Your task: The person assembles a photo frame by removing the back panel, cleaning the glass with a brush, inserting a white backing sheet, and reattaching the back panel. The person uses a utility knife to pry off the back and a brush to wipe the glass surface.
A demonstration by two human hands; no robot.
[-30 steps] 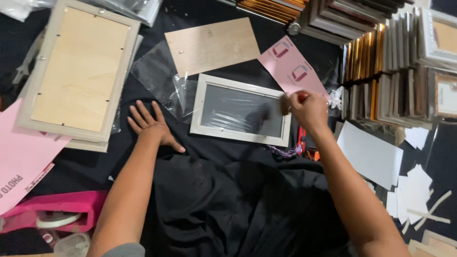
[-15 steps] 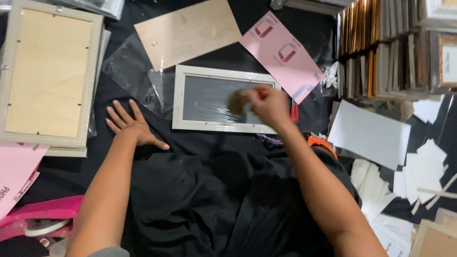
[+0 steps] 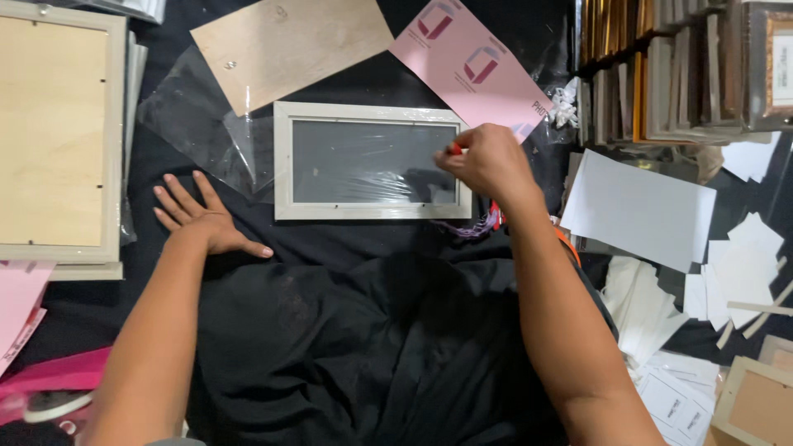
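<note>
- The white picture frame (image 3: 372,161) is lying face-down on the black cloth (image 3: 347,330), near its far middle, still covered in clear film.
- The right hand (image 3: 487,161) is hovering over the frame's right end, fingers closed on a small red tool (image 3: 454,149).
- The left hand (image 3: 202,219) is resting flat, fingers spread, just left of the frame.
- The frame is sitting open; the wooden backing board (image 3: 289,49) is lying apart beyond it, not yet fitted.
- A pink sheet (image 3: 471,62) is lying toward the far right.

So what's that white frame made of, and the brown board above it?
The white frame looks like painted wood, matte and pale, though plastic is possible. Its middle is shiny with wrinkled glare, so probably clear film or glass. The brown board seems to be thin pressed wood, flat and dull tan. The right hand pinches something small and red at the frame.
</note>
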